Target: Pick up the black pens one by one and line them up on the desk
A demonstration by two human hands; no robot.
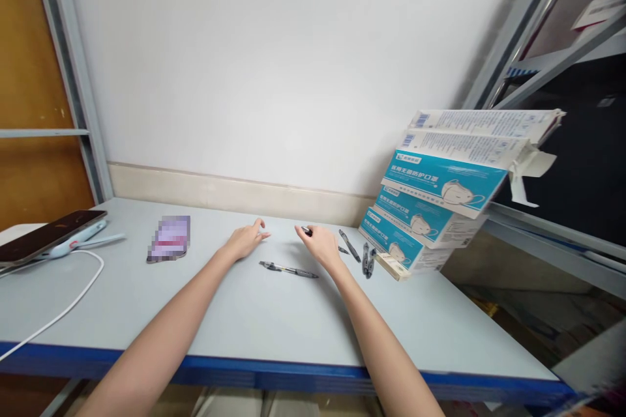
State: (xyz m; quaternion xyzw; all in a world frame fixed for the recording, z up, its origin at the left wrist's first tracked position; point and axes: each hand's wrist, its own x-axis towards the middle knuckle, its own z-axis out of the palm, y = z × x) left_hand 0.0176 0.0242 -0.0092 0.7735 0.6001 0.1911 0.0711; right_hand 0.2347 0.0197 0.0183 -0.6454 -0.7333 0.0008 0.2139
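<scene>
My left hand rests low over the table, its fingers apart with nothing between them. My right hand is closed on a dark pen, of which a short end shows by the thumb. A dark pen tip sticks out on the hand's other side; whether it belongs to the same pen I cannot tell. Below and between both hands lies a clear-barrelled black pen. Another black pen lies to the right of my right hand, beside small dark grey objects whose kind is unclear.
Several blue-and-white mask boxes lean in a stack at the right. A blurred purple item lies left of my left hand. Further left are a dark phone and a white cable. The wall bounds the table behind.
</scene>
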